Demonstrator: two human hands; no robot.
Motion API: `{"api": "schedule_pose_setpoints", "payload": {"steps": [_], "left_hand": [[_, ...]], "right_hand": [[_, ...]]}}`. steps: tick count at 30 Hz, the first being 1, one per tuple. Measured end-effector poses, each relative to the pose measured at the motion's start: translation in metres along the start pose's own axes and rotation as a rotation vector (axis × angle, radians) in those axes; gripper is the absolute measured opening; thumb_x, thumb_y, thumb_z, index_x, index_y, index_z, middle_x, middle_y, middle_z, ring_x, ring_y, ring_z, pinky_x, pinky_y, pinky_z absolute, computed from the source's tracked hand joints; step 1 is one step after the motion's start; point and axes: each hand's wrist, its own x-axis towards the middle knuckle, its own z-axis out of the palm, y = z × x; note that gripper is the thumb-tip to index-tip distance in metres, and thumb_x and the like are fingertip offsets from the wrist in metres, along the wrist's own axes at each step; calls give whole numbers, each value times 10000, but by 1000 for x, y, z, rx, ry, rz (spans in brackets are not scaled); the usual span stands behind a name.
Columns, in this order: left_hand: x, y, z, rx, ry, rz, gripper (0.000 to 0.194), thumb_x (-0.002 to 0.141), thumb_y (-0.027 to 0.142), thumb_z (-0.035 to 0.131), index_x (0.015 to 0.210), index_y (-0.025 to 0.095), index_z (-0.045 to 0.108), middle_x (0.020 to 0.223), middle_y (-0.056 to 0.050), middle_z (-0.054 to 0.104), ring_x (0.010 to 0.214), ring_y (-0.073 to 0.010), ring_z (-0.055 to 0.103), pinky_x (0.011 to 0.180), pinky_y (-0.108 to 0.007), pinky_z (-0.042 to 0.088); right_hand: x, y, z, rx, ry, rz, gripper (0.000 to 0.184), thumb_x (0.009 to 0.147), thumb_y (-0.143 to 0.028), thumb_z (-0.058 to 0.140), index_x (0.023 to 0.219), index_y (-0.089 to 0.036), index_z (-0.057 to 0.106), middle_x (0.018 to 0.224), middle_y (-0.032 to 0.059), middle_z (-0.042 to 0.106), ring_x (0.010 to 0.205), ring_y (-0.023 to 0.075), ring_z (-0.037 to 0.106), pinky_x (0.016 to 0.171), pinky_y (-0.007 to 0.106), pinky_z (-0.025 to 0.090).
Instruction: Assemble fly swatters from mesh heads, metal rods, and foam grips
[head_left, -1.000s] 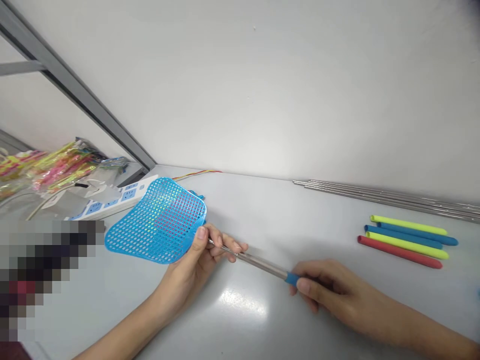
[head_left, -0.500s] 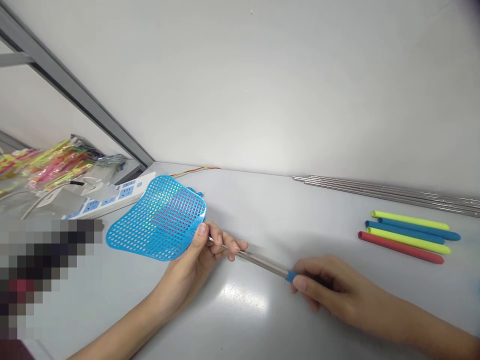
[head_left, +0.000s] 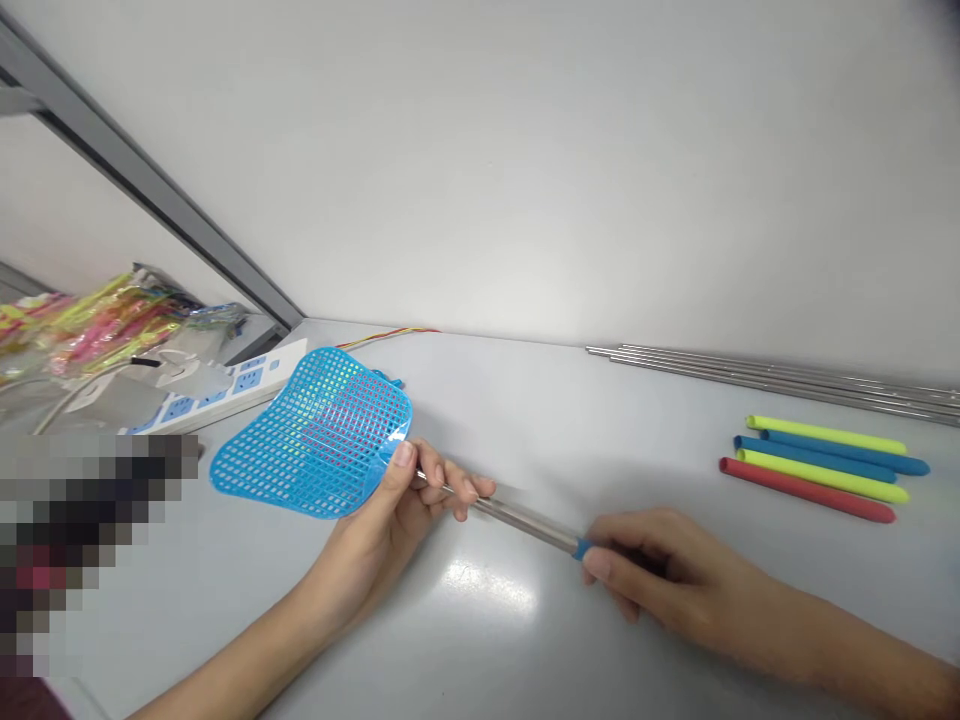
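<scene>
A blue fly swatter (head_left: 319,435) with a mesh head and a metal rod (head_left: 529,524) is held slantwise above the table. My left hand (head_left: 397,520) is closed where the head meets the rod, thumb on the blue plastic and fingers around the metal. My right hand (head_left: 660,565) grips the rod's other end, with a blue sleeve (head_left: 582,549) showing at the thumb; most of that sleeve is hidden in the fingers. Right of it lie several foam-like grip tubes, including a red tube (head_left: 806,490) and a yellow tube (head_left: 825,435).
Several thin metal rods (head_left: 750,375) lie along the wall at the back right. On the left are a white power strip (head_left: 247,380) with plugs, and bagged colourful items (head_left: 105,320). Thin red and yellow strands (head_left: 390,335) lie near the wall. A grey frame post (head_left: 150,170) slants at the left.
Both hands keep the same hold on the fly swatter, which has hardly moved. The view has shifted slightly.
</scene>
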Motion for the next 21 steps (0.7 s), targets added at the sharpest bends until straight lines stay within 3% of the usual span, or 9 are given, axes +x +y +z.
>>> {"api": "schedule_pose_setpoints", "payload": {"steps": [14,21], "left_hand": [[-1,-2,-1,0,16,-34,333,905,373,347,705,180,530,691,-15,632,872,-192,608,784,-282,432],[0,-2,-3,-6,35,-56,323,903,378,350,722,181,532,714,-18,628,865,-193,606,719,-261,445]], "right_hand": [[0,1,1,-20,-1,-7,377,887,-446,359,636,-183,460,587,-28,498,532,89,406,475,194,307],[1,2,1,-23,-6,-24,385,896,-444,348,634,-182,450,586,-37,487,528,77,393,469,186,300]]}}
